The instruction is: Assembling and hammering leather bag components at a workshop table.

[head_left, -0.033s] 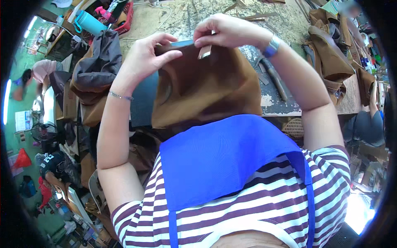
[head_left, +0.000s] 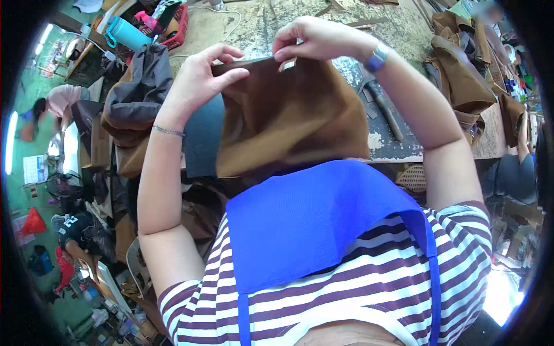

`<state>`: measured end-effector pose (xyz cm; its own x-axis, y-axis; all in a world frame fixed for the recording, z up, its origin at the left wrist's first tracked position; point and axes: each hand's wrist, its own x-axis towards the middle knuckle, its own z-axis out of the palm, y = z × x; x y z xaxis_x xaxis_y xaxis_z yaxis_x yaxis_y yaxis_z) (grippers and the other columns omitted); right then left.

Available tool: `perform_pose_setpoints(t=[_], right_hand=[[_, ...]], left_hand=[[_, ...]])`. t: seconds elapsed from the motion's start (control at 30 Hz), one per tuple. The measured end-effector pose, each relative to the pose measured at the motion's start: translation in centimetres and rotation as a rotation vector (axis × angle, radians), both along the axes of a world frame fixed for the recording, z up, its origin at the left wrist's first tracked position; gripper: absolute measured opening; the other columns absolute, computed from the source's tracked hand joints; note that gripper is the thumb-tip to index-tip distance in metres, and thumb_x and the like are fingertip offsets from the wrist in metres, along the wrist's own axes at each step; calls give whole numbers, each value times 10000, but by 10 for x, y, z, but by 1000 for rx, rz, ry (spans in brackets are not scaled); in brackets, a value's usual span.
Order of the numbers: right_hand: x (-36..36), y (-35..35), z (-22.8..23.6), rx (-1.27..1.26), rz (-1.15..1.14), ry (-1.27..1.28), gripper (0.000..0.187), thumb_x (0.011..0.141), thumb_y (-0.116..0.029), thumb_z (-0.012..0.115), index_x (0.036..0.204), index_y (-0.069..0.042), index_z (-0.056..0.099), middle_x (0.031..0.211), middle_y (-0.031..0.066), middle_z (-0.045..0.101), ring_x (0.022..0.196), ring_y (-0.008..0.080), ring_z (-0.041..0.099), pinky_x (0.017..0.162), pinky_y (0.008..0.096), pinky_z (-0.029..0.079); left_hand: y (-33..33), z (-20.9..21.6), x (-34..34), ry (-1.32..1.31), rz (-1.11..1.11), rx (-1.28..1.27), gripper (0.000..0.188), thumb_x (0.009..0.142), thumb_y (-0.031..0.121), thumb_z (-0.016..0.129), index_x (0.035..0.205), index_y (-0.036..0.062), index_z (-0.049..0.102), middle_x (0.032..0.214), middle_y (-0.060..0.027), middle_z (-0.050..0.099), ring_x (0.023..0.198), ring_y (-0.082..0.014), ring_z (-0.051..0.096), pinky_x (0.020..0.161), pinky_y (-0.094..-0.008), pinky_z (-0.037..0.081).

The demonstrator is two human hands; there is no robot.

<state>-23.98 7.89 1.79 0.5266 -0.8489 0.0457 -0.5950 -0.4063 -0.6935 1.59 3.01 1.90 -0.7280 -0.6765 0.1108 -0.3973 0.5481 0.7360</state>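
A brown bag [head_left: 288,121], of leather or waxed canvas, hangs from both my hands over the table's near edge, its lower part blurred. My left hand [head_left: 199,78] holds the left end of its top edge, thumb on the near side and fingers behind. Farther right along that edge, my right hand [head_left: 303,40] pinches the bag between thumb and bent fingers. Just under the right fingertips shows a small shiny piece [head_left: 287,66], partly hidden; I cannot tell what it is. Dark blue-grey material [head_left: 203,138] lies beside the bag on the left.
A hammer-like tool [head_left: 385,109] lies right of the bag on the worn worktable [head_left: 259,23]. Brown and dark bags [head_left: 135,92] are heaped at left, more brown pieces [head_left: 459,72] at right. A red basket [head_left: 176,32] and a turquoise bottle [head_left: 128,33] stand far left. Other people work nearby.
The bag's top edge has tilted, so less of its bluish rim and of the shiny piece shows. Its lower part has swung slightly right. Both hands keep their hold.
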Motion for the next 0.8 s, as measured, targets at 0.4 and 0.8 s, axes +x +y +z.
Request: perform_pose_setpoints(t=[0.4, 0.8], right_hand=[[-11, -34, -19, 129, 21, 24, 226, 881, -253, 647, 930, -34, 663, 792, 4, 655, 757, 75, 574, 740, 259, 472], [4, -25, -22, 53, 79, 58, 237, 855, -253, 662, 973, -48, 681, 792, 51, 670, 723, 133, 605, 687, 294, 487]], left_hand=[[-13, -36, 10, -9, 8, 137, 198, 848, 154, 698, 989, 14, 702, 853, 12, 673, 788, -46, 577, 729, -211, 464], [4, -47, 8, -86, 128, 61, 203, 859, 163, 684, 979, 0, 699, 780, 26, 642, 707, -29, 526, 642, -201, 438]])
